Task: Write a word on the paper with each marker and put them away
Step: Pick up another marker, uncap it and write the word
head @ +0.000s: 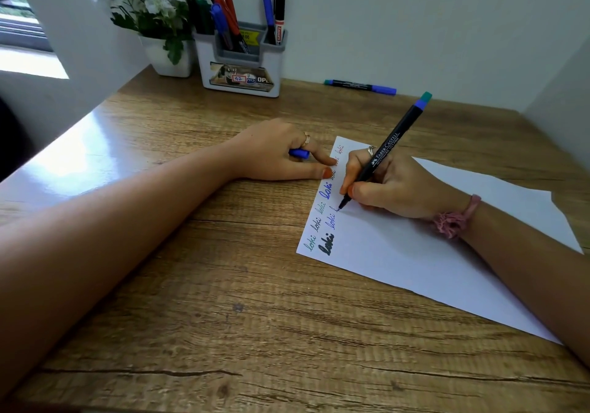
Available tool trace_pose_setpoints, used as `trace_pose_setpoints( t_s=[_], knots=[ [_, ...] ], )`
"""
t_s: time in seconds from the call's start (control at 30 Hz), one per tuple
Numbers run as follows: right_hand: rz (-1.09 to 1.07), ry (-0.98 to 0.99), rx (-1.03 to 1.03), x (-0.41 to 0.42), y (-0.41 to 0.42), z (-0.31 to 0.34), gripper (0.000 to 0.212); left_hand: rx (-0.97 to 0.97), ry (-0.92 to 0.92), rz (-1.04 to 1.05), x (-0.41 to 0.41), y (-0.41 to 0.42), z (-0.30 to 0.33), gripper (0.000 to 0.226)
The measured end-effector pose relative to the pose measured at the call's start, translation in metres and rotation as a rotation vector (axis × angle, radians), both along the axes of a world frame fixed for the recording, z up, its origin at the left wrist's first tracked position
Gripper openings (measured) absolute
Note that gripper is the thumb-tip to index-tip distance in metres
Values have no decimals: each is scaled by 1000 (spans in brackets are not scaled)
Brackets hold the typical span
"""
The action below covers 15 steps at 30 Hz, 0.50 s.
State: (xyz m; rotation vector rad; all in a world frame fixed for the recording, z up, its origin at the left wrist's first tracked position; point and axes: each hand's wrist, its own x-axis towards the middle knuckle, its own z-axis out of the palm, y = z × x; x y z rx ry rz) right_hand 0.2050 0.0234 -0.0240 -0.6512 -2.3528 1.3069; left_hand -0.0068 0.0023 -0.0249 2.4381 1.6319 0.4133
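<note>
At the far left, a white pot of white flowers (169, 58) stands beside a grey-and-white plastic holder (239, 71) crowded with markers already put away. In front of them, the left hand (274, 154) rests on the brown wooden desk (191, 301), curled round a small blue cap (299, 153), with a fingertip pinning the white paper sheet (431, 253) at its edge. To the right, the right hand (396, 186) pinches a slim black marker with a blue end (383, 154) low on its barrel, the tip touching the paper just after a row of written words. Behind, a second blue-capped marker (360, 86) lies loose on the desk. The marker looks light, stiff and smooth, so a grip near the tip probably suits writing; the thin paper would likely slide unless held.
</note>
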Motion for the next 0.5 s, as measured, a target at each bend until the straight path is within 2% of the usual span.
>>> trace_pose_setpoints(
  t_s=[0.17,0.5],
  knots=[
    [-26,10,1,1,0,0,6,6,-10,-31,-2,2,-3,57],
    [-40,25,26,0,-2,1,7,9,-29,-1,1,-2,0,36]
  ],
)
